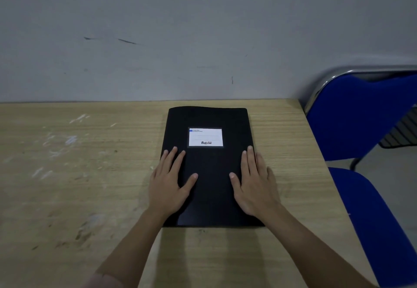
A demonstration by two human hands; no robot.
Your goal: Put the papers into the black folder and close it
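Note:
The black folder (212,170) lies closed and flat on the wooden table (79,174), its white label (205,137) facing up. My left hand (170,183) rests palm down on the folder's left side, fingers spread. My right hand (253,183) lies flat on its right side, fingers together over the right edge. Neither hand grips anything. No papers are visible.
A grey wall (180,39) rises right behind the table's far edge. A blue chair (365,129) with a chrome frame stands beyond the table's right edge. White scuffs mark the tabletop on the left.

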